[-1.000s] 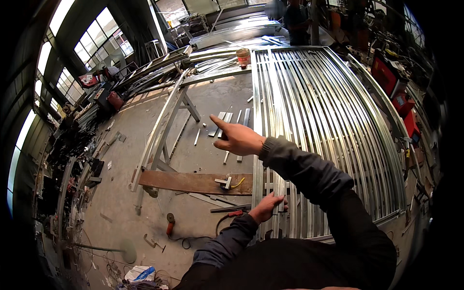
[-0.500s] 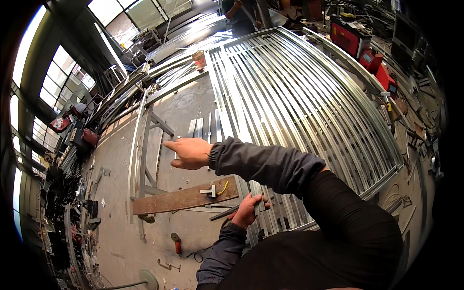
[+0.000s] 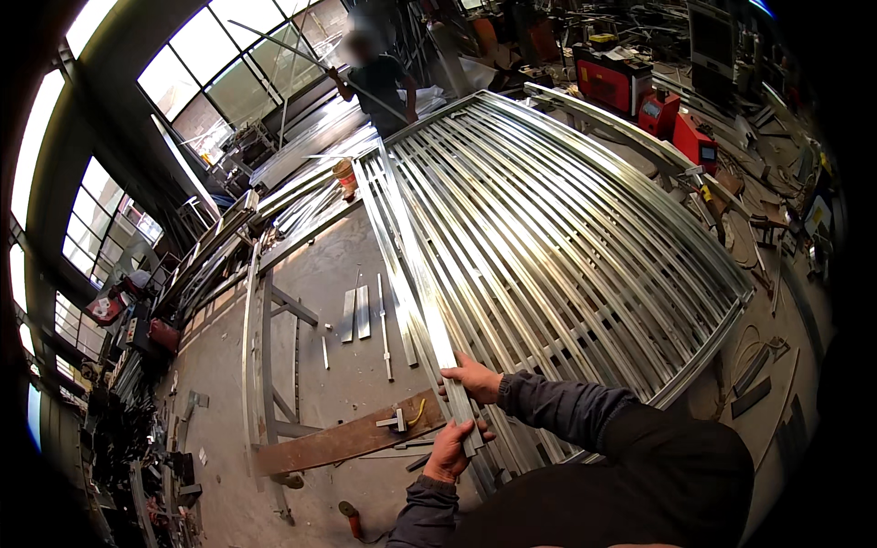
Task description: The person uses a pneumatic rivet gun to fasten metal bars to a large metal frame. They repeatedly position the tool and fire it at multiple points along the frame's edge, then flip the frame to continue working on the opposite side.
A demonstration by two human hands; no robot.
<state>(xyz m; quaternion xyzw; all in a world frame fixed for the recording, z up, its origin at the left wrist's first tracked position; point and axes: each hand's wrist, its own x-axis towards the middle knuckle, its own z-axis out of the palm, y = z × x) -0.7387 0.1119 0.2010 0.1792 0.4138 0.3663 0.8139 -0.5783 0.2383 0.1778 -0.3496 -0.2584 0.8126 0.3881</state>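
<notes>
A long silvery metal tube (image 3: 427, 301) runs away from me, lying along the left side of a large slatted metal grille (image 3: 585, 265). My left hand (image 3: 448, 453) is closed around the tube's near end. Just beyond it, my right hand (image 3: 474, 378) grips the same tube from the right, fingers partly hidden behind it. The grille's many parallel bars stretch beneath and to the right of my right forearm.
A brown plank (image 3: 338, 442) bears a small metal tool (image 3: 395, 421). An angle grinder (image 3: 350, 518) lies on the floor near me. Across the grille stands another person (image 3: 376, 91) with a long bar (image 3: 274, 44). Red machines (image 3: 614, 80) stand at far right.
My right hand, which was stretched out pointing left, has come back and closed on the tube. The view has shifted, showing more of the other person, who now holds a raised bar.
</notes>
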